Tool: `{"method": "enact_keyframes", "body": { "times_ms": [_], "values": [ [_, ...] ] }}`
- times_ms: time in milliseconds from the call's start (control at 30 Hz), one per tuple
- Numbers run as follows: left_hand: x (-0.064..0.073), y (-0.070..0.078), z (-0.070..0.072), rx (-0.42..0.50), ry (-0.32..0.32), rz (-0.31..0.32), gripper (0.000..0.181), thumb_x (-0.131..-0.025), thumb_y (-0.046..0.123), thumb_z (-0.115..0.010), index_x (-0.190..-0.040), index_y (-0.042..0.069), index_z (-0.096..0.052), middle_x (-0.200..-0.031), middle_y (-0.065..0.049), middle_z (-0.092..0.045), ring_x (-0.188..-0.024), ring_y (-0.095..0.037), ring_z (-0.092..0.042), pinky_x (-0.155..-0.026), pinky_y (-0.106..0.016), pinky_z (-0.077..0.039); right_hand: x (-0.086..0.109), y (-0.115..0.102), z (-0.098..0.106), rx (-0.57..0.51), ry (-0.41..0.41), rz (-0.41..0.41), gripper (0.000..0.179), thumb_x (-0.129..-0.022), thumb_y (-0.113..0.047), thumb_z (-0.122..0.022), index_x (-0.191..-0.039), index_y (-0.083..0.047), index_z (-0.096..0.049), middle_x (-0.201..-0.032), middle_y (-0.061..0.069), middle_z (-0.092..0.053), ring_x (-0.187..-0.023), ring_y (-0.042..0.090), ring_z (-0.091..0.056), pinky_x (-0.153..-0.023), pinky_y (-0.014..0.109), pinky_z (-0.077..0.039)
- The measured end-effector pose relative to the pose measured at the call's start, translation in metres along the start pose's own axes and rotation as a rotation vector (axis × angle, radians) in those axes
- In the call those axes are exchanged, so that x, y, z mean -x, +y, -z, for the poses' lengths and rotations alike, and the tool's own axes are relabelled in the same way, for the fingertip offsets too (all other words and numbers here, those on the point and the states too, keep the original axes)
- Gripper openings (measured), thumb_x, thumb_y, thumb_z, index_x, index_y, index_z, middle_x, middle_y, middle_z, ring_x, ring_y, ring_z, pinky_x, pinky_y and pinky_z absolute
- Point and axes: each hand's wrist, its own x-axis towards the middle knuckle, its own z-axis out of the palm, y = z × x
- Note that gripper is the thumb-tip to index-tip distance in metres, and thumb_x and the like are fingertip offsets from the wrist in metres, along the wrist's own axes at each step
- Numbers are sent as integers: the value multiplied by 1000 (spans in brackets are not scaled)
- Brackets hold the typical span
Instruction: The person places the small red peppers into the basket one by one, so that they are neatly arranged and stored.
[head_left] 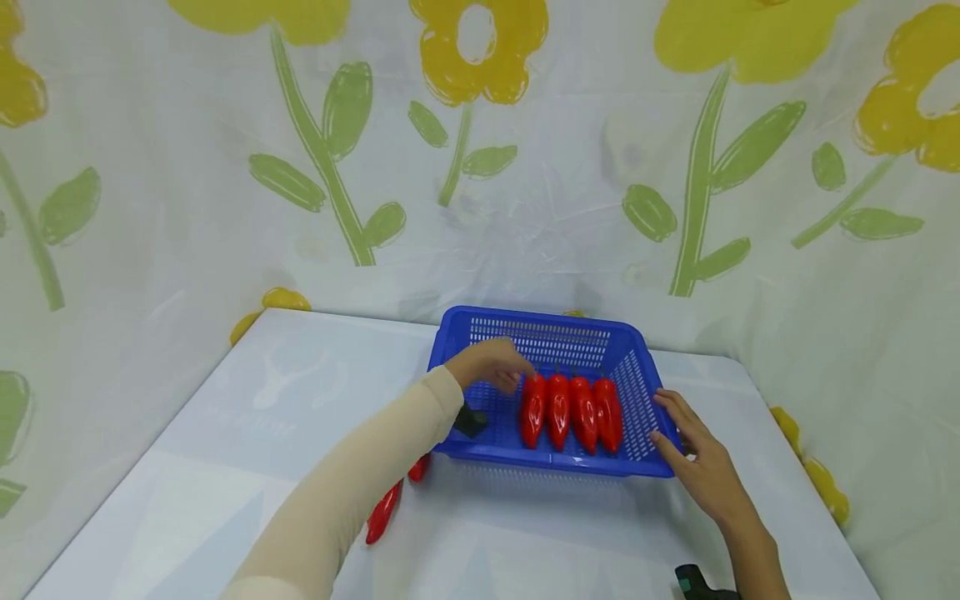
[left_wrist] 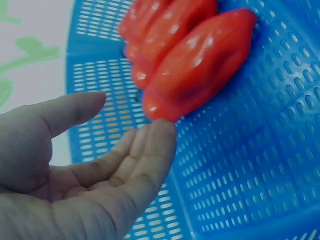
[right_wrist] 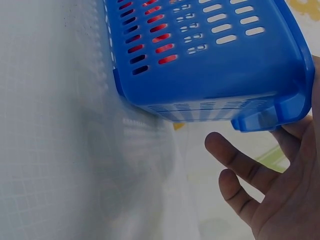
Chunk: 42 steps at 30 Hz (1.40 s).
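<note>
Several glossy red peppers (head_left: 558, 412) lie side by side in a blue plastic basket (head_left: 540, 468), stem ends toward the back. Over the basket's left part is my left hand (head_left: 491, 362), at the stem end of the leftmost pepper (left_wrist: 202, 60). In the left wrist view its thumb stands apart from the fingers and nothing is between them; a fingertip meets or nearly meets the pepper's end. My right hand (head_left: 701, 467) holds the basket's right rim, thumb and forefinger at the edge. Two of its fingers (right_wrist: 240, 160) hang free below the rim in the right wrist view.
Two more red peppers (head_left: 384, 512) lie on the white table (head_left: 480, 542) left of the basket, one partly hidden by the left sleeve (head_left: 360, 475). A black device (head_left: 701, 583) is at the right wrist. Behind the table hangs a flower-printed cloth (head_left: 540, 225).
</note>
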Motion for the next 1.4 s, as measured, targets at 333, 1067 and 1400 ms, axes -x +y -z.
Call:
{"method": "enact_keyframes", "body": {
  "times_ms": [333, 1067, 1400],
  "values": [
    [26, -19, 24, 139, -60, -227, 34, -98, 9, -63, -124, -13, -59, -112, -23, -67, -109, -38, -66, -97, -47, -52, -1, -1, 1, 7, -7, 7, 61, -103, -32, -56, -158, -18, -33, -162, 11, -27, -128, 44, -49, -89, 40, -53],
    [105, -97, 62, 389, 294, -480, 38, -100, 21, -63, -128, -3, -58, -121, -20, -63, -109, -32, -64, -99, -40, -52, 1, -2, -1, -5, 1, 3, 60, -103, -33, -54, -158, -18, -32, -163, 10, -26, -130, 46, -46, -93, 61, -50],
    [120, -152, 64, 382, 436, -371, 42, -100, 27, -62, -132, -1, -57, -124, -20, -64, -113, -38, -63, -105, -46, -46, 2, 1, -3, -10, 1, 5, 61, -104, -33, -53, -158, -18, -31, -163, 11, -26, -132, 47, -44, -94, 60, -50]
  ]
}}
